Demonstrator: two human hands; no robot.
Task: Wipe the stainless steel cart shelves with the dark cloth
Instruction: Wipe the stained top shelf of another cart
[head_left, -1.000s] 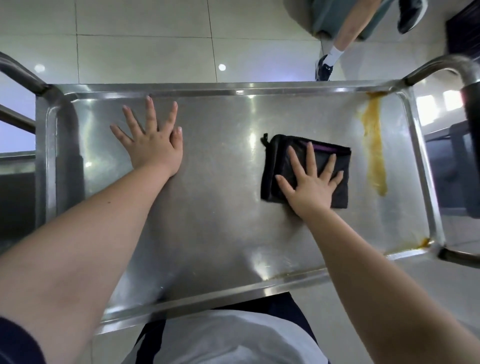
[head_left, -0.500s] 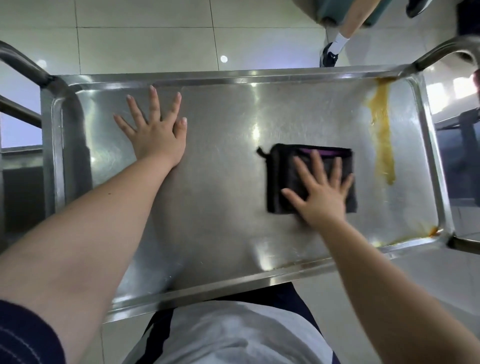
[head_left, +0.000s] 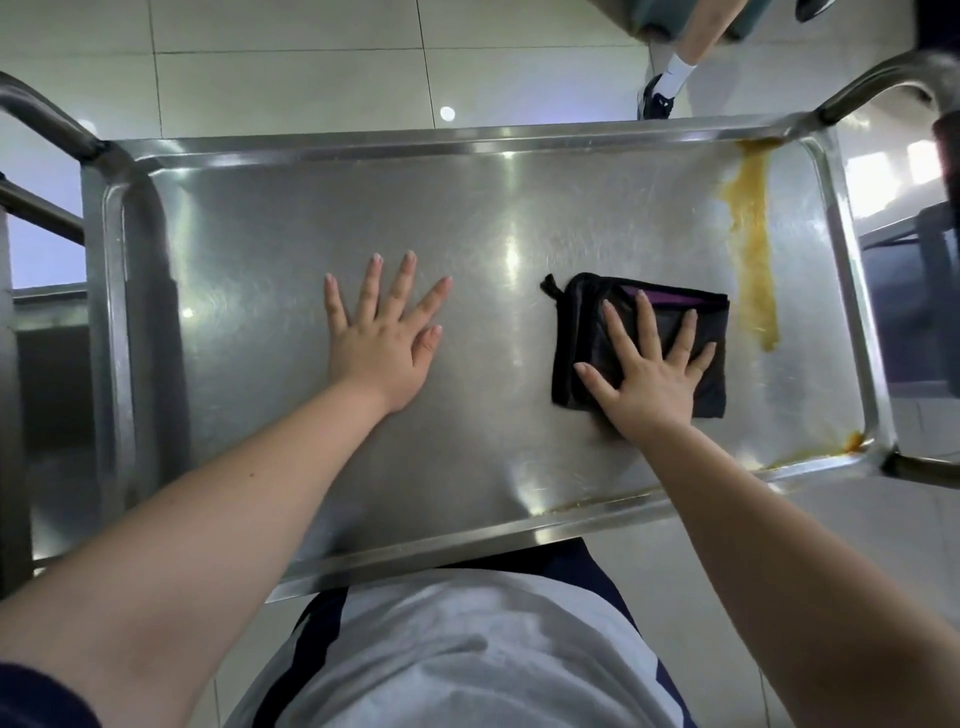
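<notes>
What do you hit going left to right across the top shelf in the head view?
shelf's left rim → left hand, flat on the steel → dark cloth → yellow-brown spill streak → shelf's right rim

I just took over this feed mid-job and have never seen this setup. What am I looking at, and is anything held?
No machine here: a person works with bare hands, and the one picture comes from a camera on their head, looking down. Below is a steel cart shelf. The left hand lies flat on bare metal. The right hand presses flat on the folded dark cloth; nothing is gripped. A yellow-brown streak runs along the shelf just right of the cloth. Another person's leg shows beyond the cart.
</notes>
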